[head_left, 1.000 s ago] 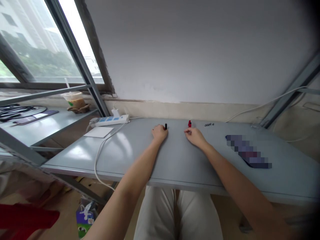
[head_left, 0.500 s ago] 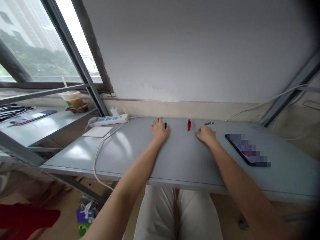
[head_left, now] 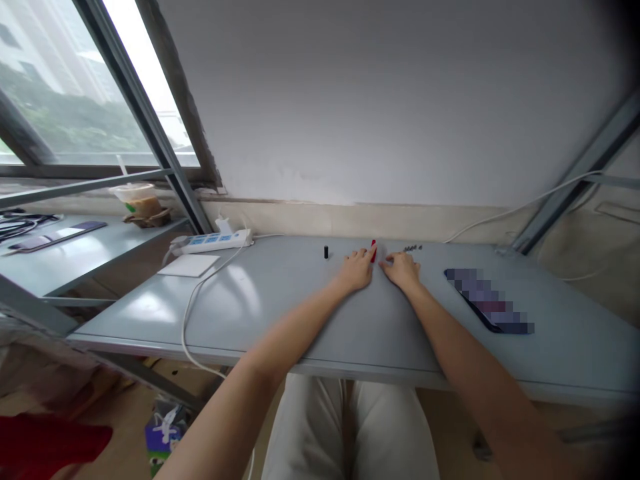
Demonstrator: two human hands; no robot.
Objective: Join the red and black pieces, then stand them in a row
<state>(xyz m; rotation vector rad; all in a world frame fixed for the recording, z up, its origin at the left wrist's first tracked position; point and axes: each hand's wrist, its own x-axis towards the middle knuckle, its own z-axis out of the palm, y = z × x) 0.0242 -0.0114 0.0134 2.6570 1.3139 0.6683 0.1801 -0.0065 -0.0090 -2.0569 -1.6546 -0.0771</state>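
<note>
My left hand point(head_left: 356, 269) reaches across the desk with its fingers apart. Its index finger overlaps the small red object point(head_left: 373, 251), which stands near the wall; whether it grips the thing or only touches it is hard to see. Just right of it, my right hand point(head_left: 403, 268) rests on the desk, fingers bent and thumb apart from the index finger, with nothing visible between them. Beyond the right hand lie several tiny dark pieces point(head_left: 413, 248) in a row. A small black cylinder point(head_left: 326, 252) stands upright to the left of my left hand.
A phone point(head_left: 487, 300) lies on the desk point(head_left: 360, 333) at the right. On the left are a white power strip point(head_left: 215, 241), a flat white square point(head_left: 189, 265) and a loose cable point(head_left: 186, 320). A drink cup point(head_left: 137, 199) stands on the neighbouring desk.
My left hand has left the black cylinder and moved right to the red object. The right hand has shifted slightly left, nearer to it. The whole view has moved a little.
</note>
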